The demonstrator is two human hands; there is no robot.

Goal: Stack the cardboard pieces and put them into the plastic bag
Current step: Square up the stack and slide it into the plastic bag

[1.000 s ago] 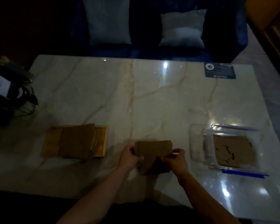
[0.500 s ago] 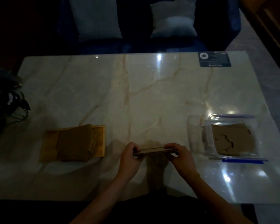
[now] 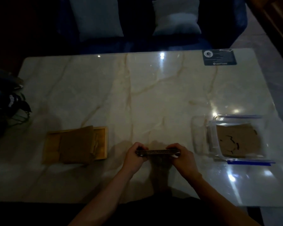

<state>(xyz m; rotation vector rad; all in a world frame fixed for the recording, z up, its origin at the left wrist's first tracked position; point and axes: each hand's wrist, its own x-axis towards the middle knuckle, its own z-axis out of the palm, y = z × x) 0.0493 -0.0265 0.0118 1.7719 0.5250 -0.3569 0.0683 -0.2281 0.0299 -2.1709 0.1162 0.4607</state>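
A small stack of brown cardboard pieces (image 3: 157, 152) stands on edge on the marble table, near its front edge. My left hand (image 3: 134, 158) grips the stack's left end and my right hand (image 3: 180, 158) grips its right end. To the right lies a clear plastic bag (image 3: 235, 139) with a blue zip strip, holding brown cardboard (image 3: 240, 141). To the left, more brown cardboard pieces (image 3: 77, 144) lie across a shallow wooden tray (image 3: 103, 144).
A dark card (image 3: 219, 57) lies at the table's far right corner. Dark objects with cables (image 3: 10, 101) sit at the left edge. Behind the table is a blue sofa with two pale cushions (image 3: 176, 18). The marble table (image 3: 137, 95) spans the view.
The stack was tipped from lying flat to standing on its edge between both hands. The view has shifted slightly; tray and bag stayed in place.
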